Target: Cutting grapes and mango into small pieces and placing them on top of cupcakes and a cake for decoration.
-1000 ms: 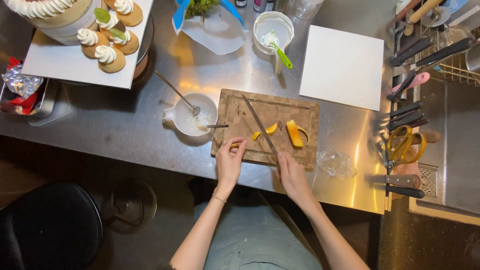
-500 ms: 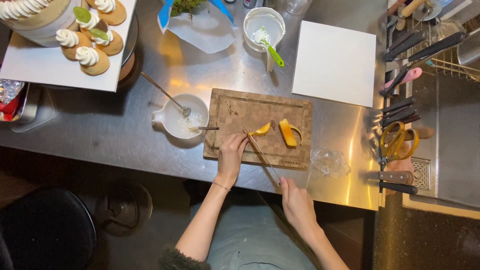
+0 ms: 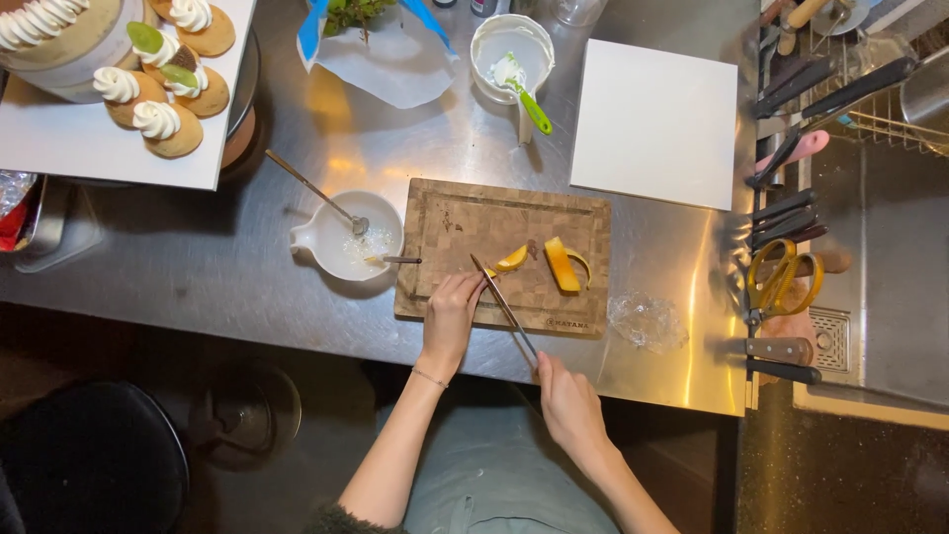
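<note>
My left hand (image 3: 452, 309) fingers pinch yellow fruit piece (image 3: 490, 274) on cutting board (image 3: 465, 213) | right hand (image 3: 565, 398) fingers wrapped on knife (image 3: 502, 303)

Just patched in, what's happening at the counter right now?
A person is cutting yellow fruit on the wooden cutting board that sits on the steel counter. The right hand holds a long thin knife angled across the board, while the left hand rests on the board beside a small yellow fruit piece. A larger curved yellow peel lies just to its right.
</note>
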